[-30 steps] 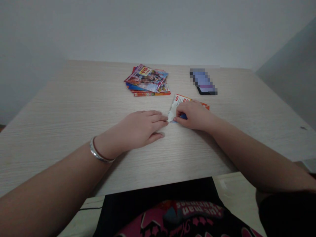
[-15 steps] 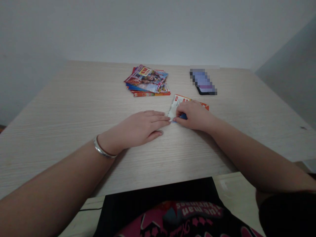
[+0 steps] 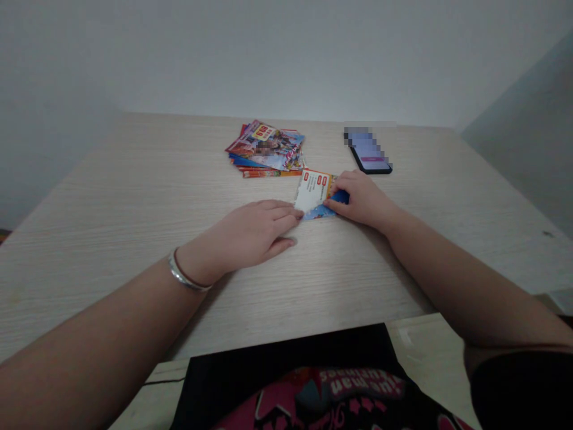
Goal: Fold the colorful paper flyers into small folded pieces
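White, red and blue printed paper leaflet point(image 3: 313, 192), flat on the pale wood-grain bench point(image 3: 134, 191), a little beyond the middle and slightly right of centre, with red labels along its far edge and a blue band along its near and right edges. On its near left corner, the fingertips of the left hand point(image 3: 250, 233): palm down, fingers straight and close together, laid flat, gripping nothing, thumb resting on the wood alongside. At its right edge, the right hand point(image 3: 364, 200): fingers curled narrow, tips closed on the blue part of the paper leaflet, knuckles raised off the bench. Around the left wrist, a thin silver metal bangle point(image 3: 183, 276). Just beyond the paper leaflet and a touch left, near but apart, a loose fanned stack of colourful glossy leaflets point(image 3: 267, 149), top sheet partly blurred. Right of that stack, beyond the right hand and apart from it, a black slab smartphone point(image 3: 369, 154), face up, screen pixelated, lying at an angle. Both forearms bare, reaching in from the near edge of the bench. At the bottom, against that edge, a black garment with pink print point(image 3: 313, 388). Behind the bench, a plain pale wall point(image 3: 286, 54).
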Demonstrator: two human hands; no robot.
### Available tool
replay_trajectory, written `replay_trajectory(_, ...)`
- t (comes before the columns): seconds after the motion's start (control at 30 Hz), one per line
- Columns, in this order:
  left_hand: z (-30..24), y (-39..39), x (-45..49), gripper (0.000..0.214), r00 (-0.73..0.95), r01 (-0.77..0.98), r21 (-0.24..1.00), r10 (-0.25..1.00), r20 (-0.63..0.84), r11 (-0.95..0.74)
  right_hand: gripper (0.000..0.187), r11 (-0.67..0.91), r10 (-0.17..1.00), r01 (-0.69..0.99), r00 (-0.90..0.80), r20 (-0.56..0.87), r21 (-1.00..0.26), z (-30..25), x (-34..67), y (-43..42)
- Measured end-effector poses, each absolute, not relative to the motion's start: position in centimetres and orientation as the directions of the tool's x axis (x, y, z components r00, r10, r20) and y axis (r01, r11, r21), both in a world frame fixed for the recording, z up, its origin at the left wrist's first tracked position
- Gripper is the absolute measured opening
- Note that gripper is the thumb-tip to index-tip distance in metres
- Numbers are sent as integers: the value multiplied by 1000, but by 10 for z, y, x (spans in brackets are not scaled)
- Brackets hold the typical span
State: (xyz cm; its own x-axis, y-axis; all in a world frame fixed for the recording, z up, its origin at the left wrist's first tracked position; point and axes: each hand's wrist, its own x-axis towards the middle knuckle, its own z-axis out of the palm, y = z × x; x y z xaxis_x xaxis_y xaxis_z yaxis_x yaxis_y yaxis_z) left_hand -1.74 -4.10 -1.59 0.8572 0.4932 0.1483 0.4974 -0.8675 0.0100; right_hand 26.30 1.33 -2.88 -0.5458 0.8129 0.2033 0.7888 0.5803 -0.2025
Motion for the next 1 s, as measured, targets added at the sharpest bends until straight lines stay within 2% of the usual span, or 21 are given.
replay_trajectory(0.27,-17,-41,-13,45,856,501,-1,496,147,-865,18,565,825,781,-536,179,-267,-30,260,13)
replay_trajectory(0.43,-21,-41,-14,45,860,492,-33,480,172,-870,16,546,838,796,-523,156,-262,-28,260,14)
replay_trajectory(0.77,-27,-39,-16,46,860,492,2,486,156,-870,10,527,849,801,-510,140,-285,-29,261,17)
replay_trajectory(0.9,-27,-40,-17,49,861,485,25,482,166,-874,18,438,899,862,-415,142,-256,-30,262,16)
replay_trajectory(1.0,-29,-40,-17,51,857,487,29,484,180,-873,20,327,944,895,-292,156,-303,-32,266,16)
